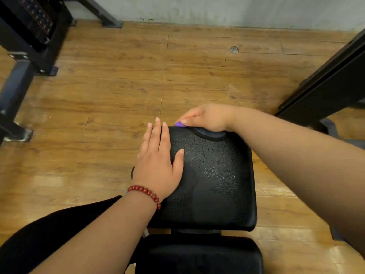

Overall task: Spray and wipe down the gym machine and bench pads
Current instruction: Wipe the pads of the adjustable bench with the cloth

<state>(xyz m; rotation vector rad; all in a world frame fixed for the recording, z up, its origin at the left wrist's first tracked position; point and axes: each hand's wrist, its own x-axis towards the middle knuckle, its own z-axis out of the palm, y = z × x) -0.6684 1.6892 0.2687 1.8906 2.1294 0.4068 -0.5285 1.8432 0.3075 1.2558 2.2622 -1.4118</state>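
Left grip lies flat, fingers straight, on the near-left of the bench pad. Right grip curls round a cloth (only a purple corner shows) at the pad's far edge. Pad runs near-to-far, so the next wipe prob. pulls back twd the body.

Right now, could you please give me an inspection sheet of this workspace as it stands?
Surface: black bench pad, textured, with smoother dark patches that may be damp; second pad nearer the person.
Job's things: dark cloth at the pad's far edge; purple item peeking out beside it, identity unclear; no spray bottle seen.
Clutter: nothing seen.
Grips: left hand flat on the pad; right hand curled over the cloth and purple item.
Cables: nothing seen.
Surroundings: wooden floor, grey wall, black machine frames at left and right.
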